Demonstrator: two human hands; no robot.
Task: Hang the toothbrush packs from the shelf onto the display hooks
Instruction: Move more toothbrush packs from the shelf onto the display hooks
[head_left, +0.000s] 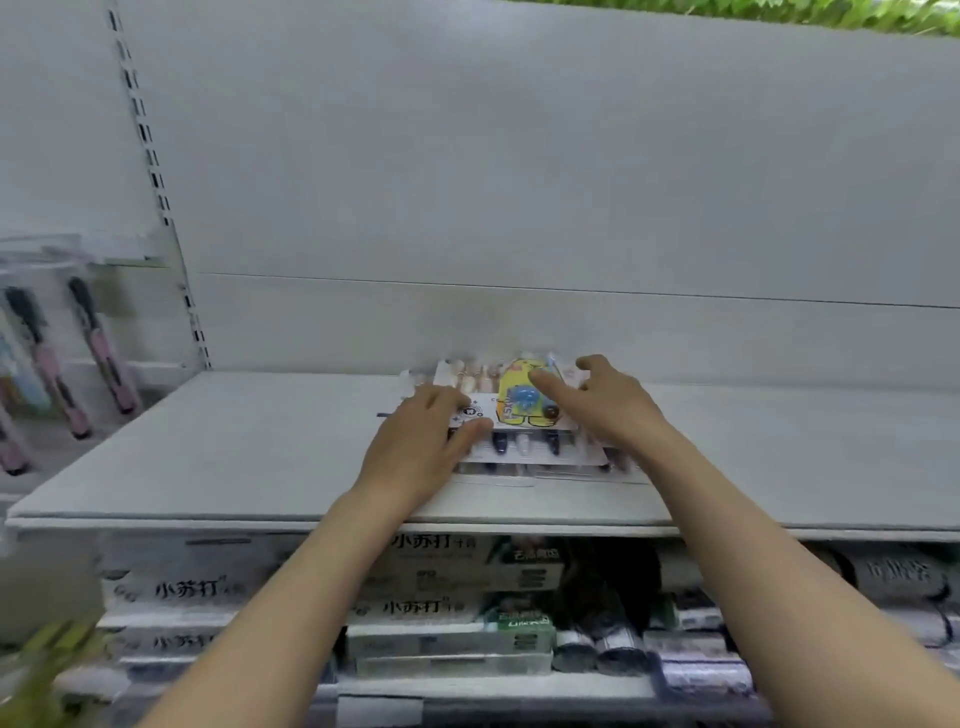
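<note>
On the shelf (208, 441), my left hand (415, 447) and right hand (602, 400) rest flat, fingers loose, on the toothbrush packs (524, 410), so next I must grab one.

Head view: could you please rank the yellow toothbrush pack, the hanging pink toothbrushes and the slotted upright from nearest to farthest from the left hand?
1. Yellow toothbrush pack, just right of the left hand.
2. Slotted upright, up-left.
3. Hanging pink toothbrushes, far left.
</note>
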